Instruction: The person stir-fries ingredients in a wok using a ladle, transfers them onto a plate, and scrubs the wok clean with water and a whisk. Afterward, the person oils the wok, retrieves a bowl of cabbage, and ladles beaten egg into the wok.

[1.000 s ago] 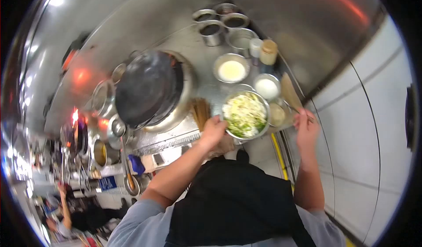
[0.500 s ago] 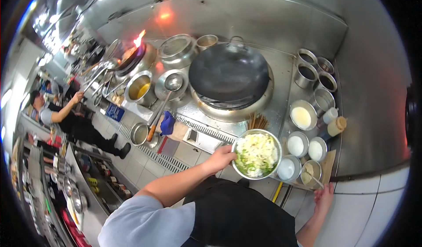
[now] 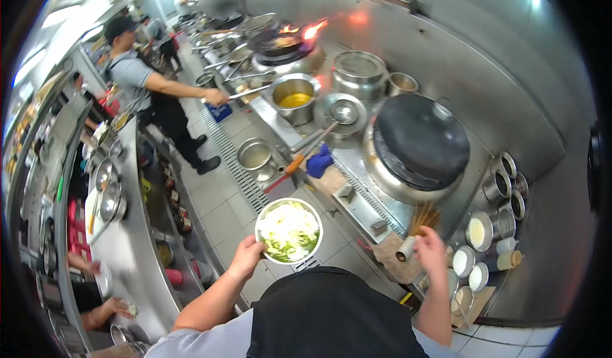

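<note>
Showing in head view: left grip [image 3: 246, 257] clamped on rim of bowl [image 3: 320, 228], chopped vegetables [image 3: 288, 229] inside, held above floor [image 3: 239, 253] before apron [image 3: 331, 310]. Right grip [image 3: 432, 251] right beside brush [image 3: 424, 218], near wok [image 3: 422, 141]; whether clamped, cannot tell.

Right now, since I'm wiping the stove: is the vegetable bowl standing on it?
No, the left hand holds the vegetable bowl at its rim, clear of the stove.
</note>
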Motion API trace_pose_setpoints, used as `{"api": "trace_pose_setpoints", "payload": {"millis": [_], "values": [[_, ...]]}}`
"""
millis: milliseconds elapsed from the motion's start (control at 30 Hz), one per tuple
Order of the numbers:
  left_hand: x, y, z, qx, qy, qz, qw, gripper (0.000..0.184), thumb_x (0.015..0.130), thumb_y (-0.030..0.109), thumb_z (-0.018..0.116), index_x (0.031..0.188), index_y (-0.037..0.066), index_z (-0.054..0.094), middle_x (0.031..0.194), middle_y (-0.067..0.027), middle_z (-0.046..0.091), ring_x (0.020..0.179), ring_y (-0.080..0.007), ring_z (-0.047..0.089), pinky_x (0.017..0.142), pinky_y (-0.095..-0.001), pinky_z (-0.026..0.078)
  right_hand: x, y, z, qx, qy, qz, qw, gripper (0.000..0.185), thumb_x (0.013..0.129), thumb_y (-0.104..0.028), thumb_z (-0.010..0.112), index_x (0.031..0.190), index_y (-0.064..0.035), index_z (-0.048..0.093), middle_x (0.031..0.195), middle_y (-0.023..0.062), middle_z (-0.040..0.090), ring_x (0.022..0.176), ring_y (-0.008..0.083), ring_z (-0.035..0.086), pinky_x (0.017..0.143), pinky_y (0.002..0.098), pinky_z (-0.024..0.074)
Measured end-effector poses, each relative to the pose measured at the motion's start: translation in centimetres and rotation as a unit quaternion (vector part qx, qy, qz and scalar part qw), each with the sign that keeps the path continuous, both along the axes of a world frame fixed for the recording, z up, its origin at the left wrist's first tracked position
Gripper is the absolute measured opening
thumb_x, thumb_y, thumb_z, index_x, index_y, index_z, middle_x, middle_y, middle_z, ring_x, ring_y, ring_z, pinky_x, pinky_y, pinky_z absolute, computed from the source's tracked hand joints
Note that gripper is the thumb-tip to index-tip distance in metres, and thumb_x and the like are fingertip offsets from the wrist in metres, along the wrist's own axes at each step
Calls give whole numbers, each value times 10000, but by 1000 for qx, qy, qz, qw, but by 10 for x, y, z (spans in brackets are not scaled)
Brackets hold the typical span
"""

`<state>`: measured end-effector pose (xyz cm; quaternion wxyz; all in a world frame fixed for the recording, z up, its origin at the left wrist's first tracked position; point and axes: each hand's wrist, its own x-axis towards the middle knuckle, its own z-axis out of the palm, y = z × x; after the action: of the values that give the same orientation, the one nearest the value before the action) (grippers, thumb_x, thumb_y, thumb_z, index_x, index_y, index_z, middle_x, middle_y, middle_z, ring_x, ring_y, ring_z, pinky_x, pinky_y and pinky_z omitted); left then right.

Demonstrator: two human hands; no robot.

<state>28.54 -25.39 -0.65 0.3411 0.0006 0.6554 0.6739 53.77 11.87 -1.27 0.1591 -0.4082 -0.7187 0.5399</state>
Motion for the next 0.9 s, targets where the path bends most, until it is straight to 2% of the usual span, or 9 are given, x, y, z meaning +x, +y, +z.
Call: {"api": "trace_pose_setpoints", "payload": {"millis": [67, 133, 200, 300, 433, 467, 633, 800, 900], "values": [[0, -56, -3, 5, 9, 55, 998, 259, 804, 39, 481, 1018, -63, 586, 909, -110, 652, 795, -184, 627, 717, -309, 511, -44, -40, 8, -3, -41, 113, 993, 384, 872, -156, 583, 1238, -62, 512, 679, 42, 578, 528, 115, 533, 488, 270, 450], [0, -111, -8, -10, 37, 152, 988, 252, 805, 47, 481, 1006, -62, 587, 896, -113, 652, 773, -186, 629, 706, -313, 515, -89, -88, 16, 146, -179, 342, 911, 457, 835, -224, 634, 1231, -32, 512, 753, 98, 604, 656, 179, 581, 607, 324, 479], [14, -158, -11, -37, 67, 236, 969, 246, 800, 45, 481, 1001, -52, 585, 888, -106, 650, 759, -185, 625, 693, -318, 510, -111, -105, -34, 138, -166, 441, 871, 488, 809, -242, 652, 1236, -47, 519, 804, 136, 635, 735, 258, 615, 689, 353, 490], [34, -241, -29, -53, 44, 350, 934, 224, 807, 51, 492, 991, -40, 582, 881, -96, 644, 760, -178, 619, 675, -312, 503, -143, -154, -43, 193, -253, 532, 785, 491, 792, -265, 655, 1213, -40, 537, 955, 214, 642, 921, 345, 618, 795, 399, 484], [64, -319, -43, -105, 28, 502, 858, 200, 841, 73, 475, 974, -47, 563, 908, -119, 640, 747, -185, 629, 654, -330, 536, -182, -200, -33, 239, -280, 601, 710, 483, 795, -257, 642, 1199, -15, 536, 925, 220, 646, 916, 378, 610, 795, 415, 482], [73, -330, -39, -115, 36, 550, 827, 209, 833, 67, 464, 968, -63, 556, 851, -141, 641, 688, -192, 642, 582, -289, 531, -193, -208, -30, 246, -268, 615, 699, 472, 790, -247, 644, 1189, -17, 541, 899, 221, 649, 903, 366, 618, 789, 412, 484], [116, -389, -56, -79, -4, 638, 766, 220, 833, 60, 458, 1006, -59, 522, 878, -154, 630, 700, -225, 650, 589, -293, 562, -236, -240, -32, 292, -240, 626, 682, 471, 784, -242, 648, 1185, -17, 548, 897, 217, 650, 889, 344, 632, 765, 397, 494], [132, -408, -80, -31, -27, 690, 723, 245, 841, 98, 467, 1034, -46, 512, 961, -154, 623, 803, -222, 646, 670, -315, 550, -245, -262, -35, 308, -220, 615, 691, 466, 784, -246, 651, 1180, -21, 555, 876, 208, 650, 866, 343, 634, 740, 401, 500], [134, -410, -92, 48, 11, 704, 709, 278, 861, 130, 483, 1086, -33, 472, 1029, -173, 599, 877, -252, 633, 752, -354, 531, -237, -277, -36, 305, -285, 637, 648, 454, 787, -249, 649, 1173, -27, 561, 891, 202, 651, 874, 353, 626, 758, 412, 492]]}}
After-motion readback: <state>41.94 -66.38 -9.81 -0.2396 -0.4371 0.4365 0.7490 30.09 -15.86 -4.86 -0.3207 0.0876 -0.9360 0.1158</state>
